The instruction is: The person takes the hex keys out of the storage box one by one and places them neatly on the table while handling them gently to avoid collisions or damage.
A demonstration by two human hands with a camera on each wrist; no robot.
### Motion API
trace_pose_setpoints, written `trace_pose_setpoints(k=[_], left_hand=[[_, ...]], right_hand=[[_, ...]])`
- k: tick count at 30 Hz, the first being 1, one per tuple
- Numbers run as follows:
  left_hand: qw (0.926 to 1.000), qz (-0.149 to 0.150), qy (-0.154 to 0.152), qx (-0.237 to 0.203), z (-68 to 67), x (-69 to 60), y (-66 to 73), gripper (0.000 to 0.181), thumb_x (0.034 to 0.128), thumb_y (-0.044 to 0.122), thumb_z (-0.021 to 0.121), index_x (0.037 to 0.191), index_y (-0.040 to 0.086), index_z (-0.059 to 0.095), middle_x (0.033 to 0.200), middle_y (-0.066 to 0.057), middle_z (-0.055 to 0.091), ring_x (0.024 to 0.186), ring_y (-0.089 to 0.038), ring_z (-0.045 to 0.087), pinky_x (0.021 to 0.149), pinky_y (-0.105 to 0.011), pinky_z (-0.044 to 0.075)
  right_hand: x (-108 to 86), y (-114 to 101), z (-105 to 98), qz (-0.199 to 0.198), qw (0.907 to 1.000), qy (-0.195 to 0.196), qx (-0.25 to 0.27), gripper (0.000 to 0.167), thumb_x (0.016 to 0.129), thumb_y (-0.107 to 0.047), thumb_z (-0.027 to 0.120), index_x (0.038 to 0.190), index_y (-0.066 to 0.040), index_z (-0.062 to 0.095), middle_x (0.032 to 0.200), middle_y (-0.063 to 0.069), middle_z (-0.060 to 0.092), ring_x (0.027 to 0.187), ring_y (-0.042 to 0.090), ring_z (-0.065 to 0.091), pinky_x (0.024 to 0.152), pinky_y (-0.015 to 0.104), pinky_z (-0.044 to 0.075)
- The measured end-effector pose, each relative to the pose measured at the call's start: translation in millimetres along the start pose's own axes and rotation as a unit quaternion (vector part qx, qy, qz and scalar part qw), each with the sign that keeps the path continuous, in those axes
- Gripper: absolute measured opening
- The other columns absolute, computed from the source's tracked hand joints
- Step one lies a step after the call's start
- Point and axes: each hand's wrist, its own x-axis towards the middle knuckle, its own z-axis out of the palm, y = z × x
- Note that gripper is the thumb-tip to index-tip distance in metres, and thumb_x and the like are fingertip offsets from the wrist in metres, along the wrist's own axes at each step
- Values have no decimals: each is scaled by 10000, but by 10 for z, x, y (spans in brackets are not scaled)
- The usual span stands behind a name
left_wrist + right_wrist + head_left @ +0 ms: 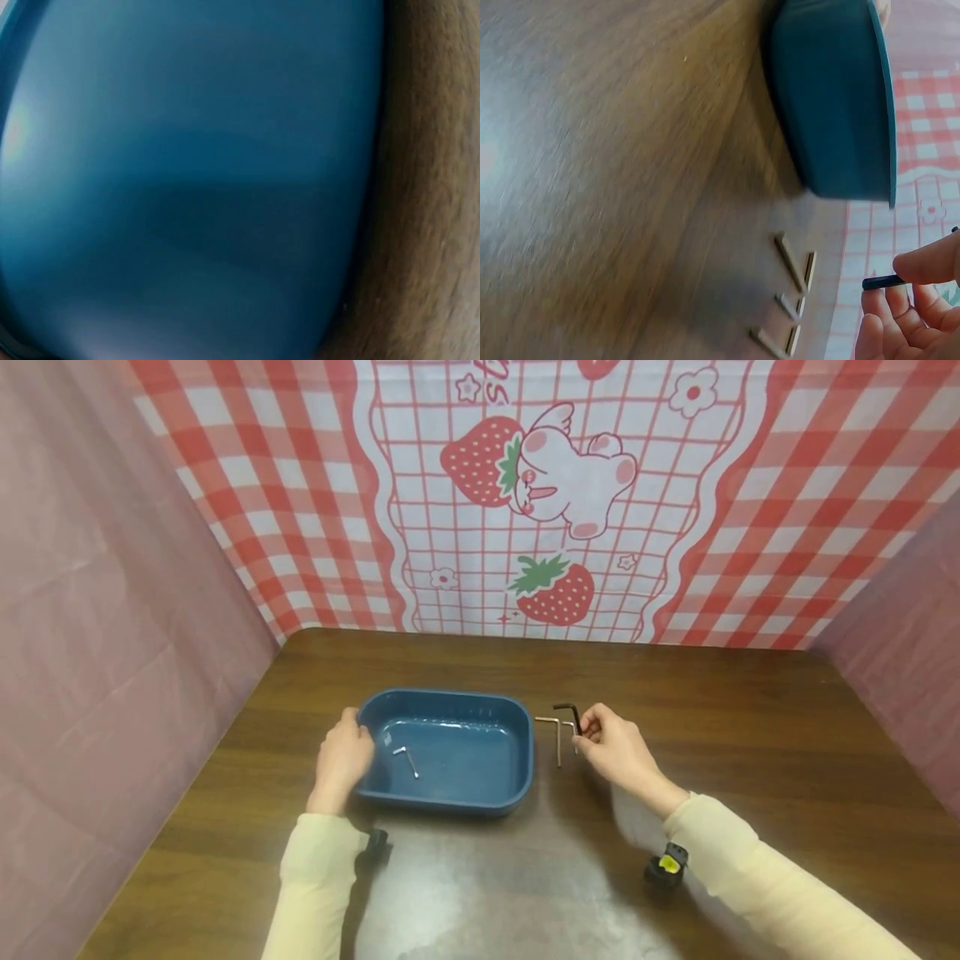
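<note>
My right hand (618,750) pinches a black hex key (567,707) between thumb and fingers, above the table to the right of a blue tray (450,803). In the right wrist view, one end of that key pokes out past the thumb. Below it on the table lie three more hex keys, among them a brass-coloured one (558,745) and a smaller one (786,305). Inside the tray, toward its left, rests a silver hex key (411,763). My left hand (343,758) holds the tray's left end by the rim; some fingertips are hidden.
The brown wooden table (487,893) carries the tray near its middle. Behind it hangs a red-and-white checked cloth (315,527) with strawberry prints. Pink curtains (112,610) stand at both sides.
</note>
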Motion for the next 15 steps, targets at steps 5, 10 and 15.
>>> trace_pose_setpoints(k=[5, 10, 15], left_hand=[[10000, 11, 1, -1, -1, -6, 1, 407, 929, 145, 332, 1297, -23, 376, 1215, -305, 510, 1036, -498, 518, 838, -566, 420], [10000, 6, 14, -4, 2, 2, 0, 409, 929, 153, 332, 1298, -19, 378, 1220, -298, 509, 1047, -493, 515, 844, -563, 419], [10000, 15, 9, -1, 5, 11, 5, 411, 929, 146, 329, 1300, -24, 373, 1217, -301, 511, 1045, -493, 516, 845, -563, 419]], right_hand=[[0, 123, -111, 101, 9998, 94, -174, 147, 782, -115, 630, 852, -48, 519, 744, 58, 624, 689, 153, 587, 621, 281, 428], [-11, 258, -213, 256, 9987, 180, -408, 153, 789, -133, 626, 864, -46, 525, 770, 72, 629, 712, 178, 596, 625, 296, 417], [-36, 379, -281, 398, 9975, 85, -579, 150, 808, -125, 607, 890, -29, 527, 801, 94, 617, 748, 227, 590, 633, 337, 415]])
